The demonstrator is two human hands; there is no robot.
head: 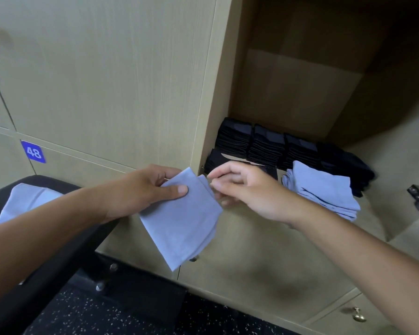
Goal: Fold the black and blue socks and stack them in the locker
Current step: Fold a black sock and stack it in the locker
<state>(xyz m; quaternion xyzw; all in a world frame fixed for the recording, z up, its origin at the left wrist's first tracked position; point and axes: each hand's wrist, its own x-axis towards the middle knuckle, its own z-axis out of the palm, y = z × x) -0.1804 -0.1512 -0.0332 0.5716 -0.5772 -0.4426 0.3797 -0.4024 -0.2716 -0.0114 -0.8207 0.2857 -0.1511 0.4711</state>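
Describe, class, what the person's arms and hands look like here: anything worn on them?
Both forearms are bare up to the frame's edge: no sleeves show. The left hand and right hand wear no gloves, and no rings, watch or wristband can be seen. The fingernails look short.

Pale blue sock [182, 218], black stacks [266, 146]

sock stacks [276, 148] at back in locker [300, 81], pile [324, 189] in front
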